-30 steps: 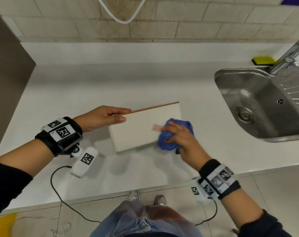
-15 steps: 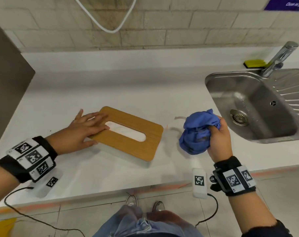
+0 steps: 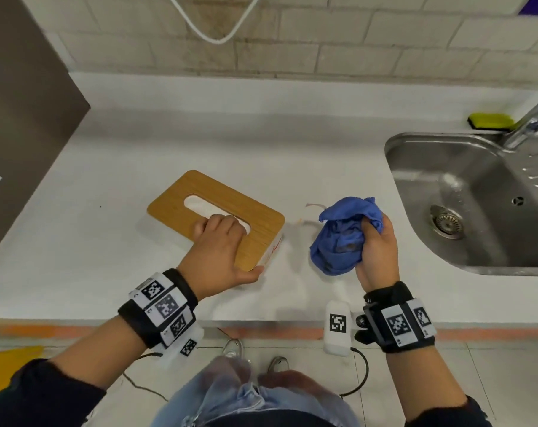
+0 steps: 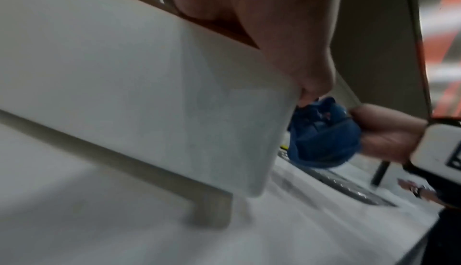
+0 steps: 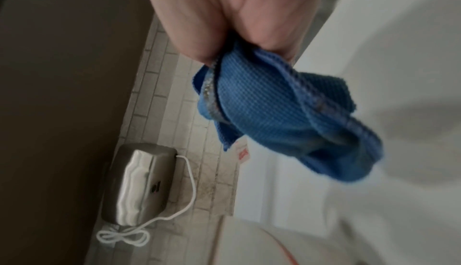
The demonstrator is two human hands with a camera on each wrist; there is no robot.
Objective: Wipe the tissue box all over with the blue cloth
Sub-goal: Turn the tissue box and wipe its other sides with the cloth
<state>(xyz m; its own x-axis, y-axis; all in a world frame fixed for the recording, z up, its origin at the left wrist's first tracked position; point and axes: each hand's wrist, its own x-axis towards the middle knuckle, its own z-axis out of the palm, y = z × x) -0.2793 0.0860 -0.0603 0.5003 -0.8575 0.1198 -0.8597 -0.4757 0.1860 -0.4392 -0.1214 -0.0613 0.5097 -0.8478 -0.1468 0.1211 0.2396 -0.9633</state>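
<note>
At the far left a dark panel [image 3: 24, 112] stands against the white table [image 3: 113, 186]. Next comes the tissue box [image 3: 181, 201], white-sided with a wooden lid, lying on the table left of centre, its slot facing up. The left hand [image 3: 218, 257] grips the box at its near right corner: its fingers [image 3: 221, 224] curl over the lid at the slot, and the thumb presses the near side wall. In the left wrist view that corner looks tilted up from the table, though the picture is blurred.

To the right of the box, apart from it, the blue cloth [image 3: 341, 238] hangs bunched above the table. The right hand [image 3: 377, 251] holds it, fingers [image 5: 262, 22] clamped together on its gathered upper edge, as the right wrist view shows. Both wrists wear black bands with printed markers.

Farther right a steel sink [image 3: 464, 251] is set into the table, with a tap [image 3: 529, 121] at its back and a yellow sponge [image 3: 489, 120] beside the tap. A white cable [image 3: 212, 23] loops down the brick wall [image 3: 323, 41] behind, and the right wrist view shows a steel wall unit [image 5: 139, 184] with that kind of cable attached.
</note>
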